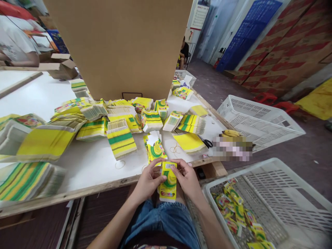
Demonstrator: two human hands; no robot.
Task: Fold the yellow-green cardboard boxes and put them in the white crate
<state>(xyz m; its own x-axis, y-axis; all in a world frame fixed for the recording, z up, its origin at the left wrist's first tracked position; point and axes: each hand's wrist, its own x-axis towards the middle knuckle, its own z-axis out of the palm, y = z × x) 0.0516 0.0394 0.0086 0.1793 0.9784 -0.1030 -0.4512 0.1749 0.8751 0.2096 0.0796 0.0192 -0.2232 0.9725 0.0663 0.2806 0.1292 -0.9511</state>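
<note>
Over my lap, just off the table's front edge, I hold a small yellow-and-green printed card packet [168, 183]. My left hand [151, 178] grips its left side, thumb lying across the front. On the right side my right hand [185, 174] pinches it, with the thumb near the barcode at the top. Right behind my hands, several loose yellow packets [157, 148] with white flaps lie on the table [90, 169]. Stacks of flat yellow packets with green stripes [120, 140] spread across the tabletop.
A tall brown cardboard sheet [119, 48] stands at the back. Black scissors [207, 142] and bananas [231, 134] lie at the right edge. A white crate [275, 193] with packets stands at my right, another white crate [259, 121] beyond. A person [19, 43] is at far left.
</note>
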